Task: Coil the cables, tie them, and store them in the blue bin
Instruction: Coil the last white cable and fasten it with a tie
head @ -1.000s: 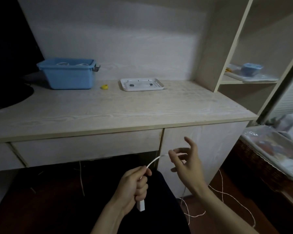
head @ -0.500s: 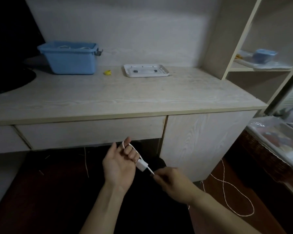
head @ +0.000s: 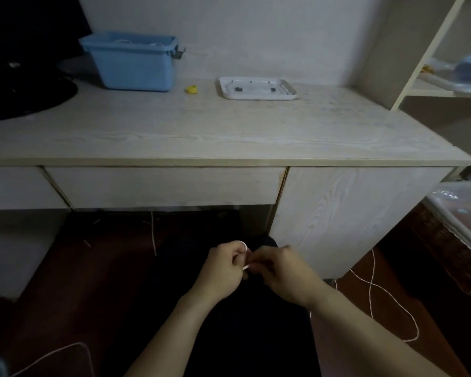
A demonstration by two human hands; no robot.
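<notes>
Below the desk's front edge, my left hand (head: 225,268) and my right hand (head: 282,270) are together, both closed on a thin white cable (head: 244,247). A small loop of it shows above my left fingers. The rest of the cable trails down to the floor at the right (head: 373,288) in loose curves. The blue bin (head: 132,65) stands at the back left of the desk, with pale cable coils just visible inside it.
On the desk (head: 229,131) lie a white tray (head: 256,88) and a small yellow piece (head: 191,89). A dark round object (head: 22,96) sits far left. A shelf unit (head: 419,50) rises at the right; another white cable (head: 65,349) lies on the floor at lower left.
My hands have come together and dropped lower. The white plug that showed between them is now hidden inside the grip, and the camera has tilted further down.
</notes>
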